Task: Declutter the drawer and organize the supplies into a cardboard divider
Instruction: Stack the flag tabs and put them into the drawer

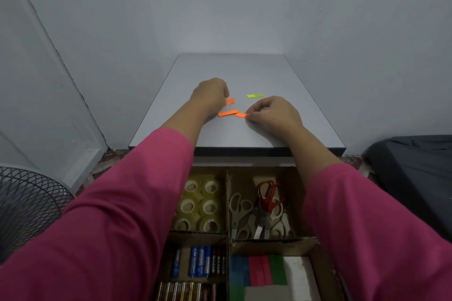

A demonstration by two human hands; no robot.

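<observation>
Three orange sticky tabs lie on the grey cabinet top (281, 76). My left hand (210, 95) pinches the far orange tab (230, 101). A longer orange tab (228, 113) lies loose between my hands. My right hand (274, 113) pinches the end of the nearest orange tab (241, 115) with thumb and forefinger. A yellow-green tab (255, 96) lies alone just beyond my right hand. Below, the open drawer holds a cardboard divider (227, 203) with tape rolls (200, 205), scissors (264, 210), batteries (198, 261) and coloured note pads (259, 271) in separate compartments.
A black mesh fan guard (27, 205) stands at the lower left. A dark cushioned object (415, 171) sits at the right. Grey walls close in behind and to the left of the cabinet.
</observation>
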